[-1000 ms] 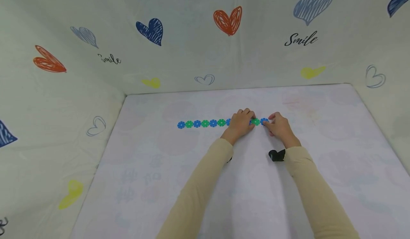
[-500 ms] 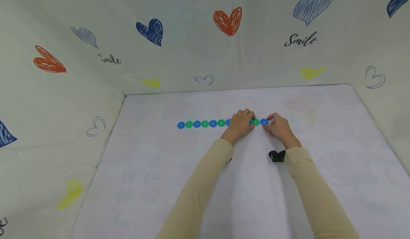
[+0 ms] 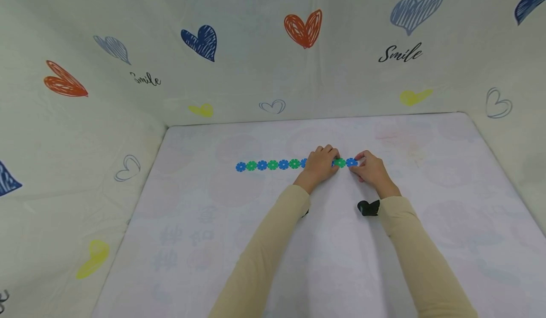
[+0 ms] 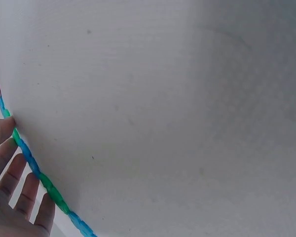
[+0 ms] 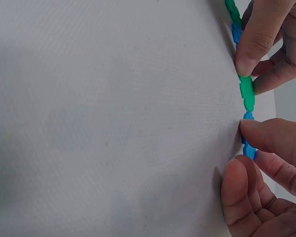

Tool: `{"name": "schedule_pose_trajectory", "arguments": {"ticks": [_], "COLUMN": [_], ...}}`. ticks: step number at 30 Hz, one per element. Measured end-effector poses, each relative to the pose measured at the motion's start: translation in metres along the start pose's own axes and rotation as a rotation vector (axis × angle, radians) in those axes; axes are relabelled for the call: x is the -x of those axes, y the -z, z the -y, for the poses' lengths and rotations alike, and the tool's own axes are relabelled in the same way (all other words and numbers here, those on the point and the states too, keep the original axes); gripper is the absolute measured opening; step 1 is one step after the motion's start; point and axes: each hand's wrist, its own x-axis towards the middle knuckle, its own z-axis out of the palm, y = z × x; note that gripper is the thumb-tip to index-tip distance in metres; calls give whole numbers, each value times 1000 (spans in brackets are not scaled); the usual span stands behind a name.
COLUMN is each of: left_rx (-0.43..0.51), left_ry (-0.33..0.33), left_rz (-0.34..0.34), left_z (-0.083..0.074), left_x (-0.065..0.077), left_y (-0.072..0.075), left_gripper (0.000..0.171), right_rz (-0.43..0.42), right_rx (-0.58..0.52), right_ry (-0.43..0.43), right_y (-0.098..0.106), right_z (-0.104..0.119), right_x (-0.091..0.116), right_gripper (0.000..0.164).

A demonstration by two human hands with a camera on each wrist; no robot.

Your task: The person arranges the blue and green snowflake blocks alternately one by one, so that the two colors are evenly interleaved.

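Observation:
A straight row of flower-shaped plastic discs (image 3: 273, 165), alternating blue and green, lies across the far part of the table. My left hand (image 3: 319, 166) covers part of the row and grips it near its right end, thumb and a finger pinching a green disc (image 5: 246, 93). At the very end is a blue disc (image 3: 351, 162), pinched between thumb and finger of my right hand (image 3: 372, 171). In the right wrist view this blue disc stands edge-on, right at the green one's edge. The left wrist view shows my left fingers spread along the back of the chain (image 4: 53, 192).
The white tabletop (image 3: 187, 280) carries faint printed patterns. Behind it and at the sides hangs a pale cloth (image 3: 239, 81) with hearts and lettering. A black object (image 3: 368, 208) shows beside the right sleeve cuff.
My right thumb has slid slightly down and back, so more of the end blue disc shows. The left hand and the row stay where they were.

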Motion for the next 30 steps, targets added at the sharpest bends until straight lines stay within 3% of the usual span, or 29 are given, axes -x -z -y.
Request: {"name": "schedule_pose_trajectory", "arguments": {"ticks": [30], "left_rx": [5], "left_ry": [-6], "left_rz": [-14], "left_z": [1], "left_x": [-1], "left_y": [-3], "left_gripper": [30], "right_rz": [-6], "right_rx": [19], "right_ry": [-31], "right_y": [-2], "right_z": [-1], "right_x": [-2], "right_gripper": [46]}}
